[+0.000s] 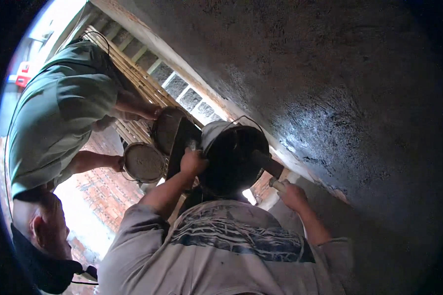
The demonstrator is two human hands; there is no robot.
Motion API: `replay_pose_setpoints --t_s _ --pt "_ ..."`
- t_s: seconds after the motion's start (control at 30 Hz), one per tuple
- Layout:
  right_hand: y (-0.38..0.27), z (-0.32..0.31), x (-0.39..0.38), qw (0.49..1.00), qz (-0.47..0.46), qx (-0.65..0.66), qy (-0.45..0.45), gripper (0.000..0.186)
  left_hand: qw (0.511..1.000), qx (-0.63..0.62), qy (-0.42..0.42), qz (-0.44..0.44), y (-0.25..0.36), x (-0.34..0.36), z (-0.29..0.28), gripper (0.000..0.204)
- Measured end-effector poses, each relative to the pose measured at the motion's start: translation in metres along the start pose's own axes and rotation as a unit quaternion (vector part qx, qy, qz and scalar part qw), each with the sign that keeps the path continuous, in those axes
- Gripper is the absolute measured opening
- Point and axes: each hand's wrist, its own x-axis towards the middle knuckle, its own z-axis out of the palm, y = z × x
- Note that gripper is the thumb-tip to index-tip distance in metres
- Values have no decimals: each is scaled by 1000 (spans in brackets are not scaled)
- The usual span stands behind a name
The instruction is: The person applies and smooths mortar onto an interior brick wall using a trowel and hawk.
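My left hand (194, 161) is closed round the grip of a dark flat board, seemingly a plasterer's hawk (181, 143), held tilted at the left side of a black bucket (231, 169). The bucket stands in front of my chest, its wire handle raised at the far rim; its inside is too dark to read. In my right hand (293, 195) is the pale handle of a trowel (268, 164). The trowel's blade reaches over the bucket's right rim.
On the left a co-worker in a green shirt (59, 113) reaches toward a mortar-filled bucket (143, 162) and a second round container (168, 129). Bamboo poles (138, 73) lie behind. A wet, dark plastered wall (325, 113) rises at right; bricks (106, 189) show below.
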Motion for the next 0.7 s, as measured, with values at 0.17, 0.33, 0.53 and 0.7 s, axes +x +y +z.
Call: replay_pose_setpoints --t_s 0.17,0.33,0.53,0.7 --pt "-7 10 5 994 -78 -55 51 26 999 -36 34 -15 9 -41 -38 27" --pt "-17 11 12 982 -139 -96 85 25 995 -71 65 -24 8 -60 -39 27" --pt "-43 3 -10 976 -171 -90 98 27 992 -98 54 -60 -4 -77 -32 28" --pt "-31 17 -26 978 -163 -98 91 27 987 -114 40 -108 -9 -88 -5 28"
